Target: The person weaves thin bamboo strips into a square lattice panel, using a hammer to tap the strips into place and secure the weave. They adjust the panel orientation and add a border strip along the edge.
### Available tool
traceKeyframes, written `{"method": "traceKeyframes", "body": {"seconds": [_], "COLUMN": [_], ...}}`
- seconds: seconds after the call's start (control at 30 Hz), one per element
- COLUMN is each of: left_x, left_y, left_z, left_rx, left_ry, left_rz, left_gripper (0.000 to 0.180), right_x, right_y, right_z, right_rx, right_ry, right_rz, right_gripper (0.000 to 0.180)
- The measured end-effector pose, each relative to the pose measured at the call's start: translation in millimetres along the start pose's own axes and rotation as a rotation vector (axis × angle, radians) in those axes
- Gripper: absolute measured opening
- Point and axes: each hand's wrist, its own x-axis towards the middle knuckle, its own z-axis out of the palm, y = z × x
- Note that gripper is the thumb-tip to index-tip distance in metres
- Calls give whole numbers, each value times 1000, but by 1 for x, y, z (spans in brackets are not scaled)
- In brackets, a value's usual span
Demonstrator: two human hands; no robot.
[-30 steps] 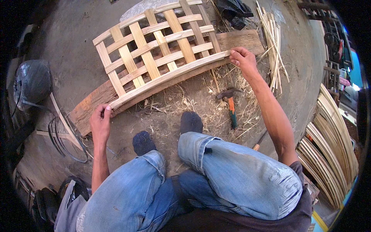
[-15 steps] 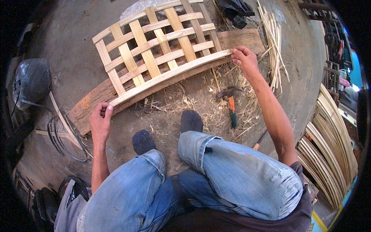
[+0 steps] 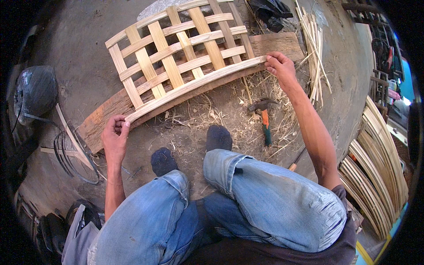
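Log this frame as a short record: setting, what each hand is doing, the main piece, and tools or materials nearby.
setting: person seated low over a dirt floor, knees in jeans, dark socks
left hand: grips the left end of the long edge strip
right hand: grips the right end of the same strip
main piece: woven bamboo lattice, lying on a wooden plank
tool: hammer on the floor by the right foot, untouched
materials: loose bamboo strips beyond the right hand; curved strips stacked at right
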Motion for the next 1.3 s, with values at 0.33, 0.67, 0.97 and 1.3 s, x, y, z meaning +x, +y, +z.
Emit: {"method": "traceKeyframes", "body": {"seconds": [0.33,0.67,0.97,1.3], "left_x": [-2,-2,-3,17], "left_y": [2,5,10,19], "left_z": [1,1,-2,5], "left_rx": [25,-41,210,343], "left_ry": [19,36,95,-35], "left_rz": [-2,49,257,505], "left_gripper": [19,21,36,41], "right_x": [3,7,10,18], "right_y": [2,7,13,14], "right_z": [-1,-15,-18,-24], "right_rx": [-105,-94,-66,104], "right_ry": [-13,-47,-25,-54], "right_rz": [-7,-9,-6,41], "right_gripper": [26,27,24,25]}}
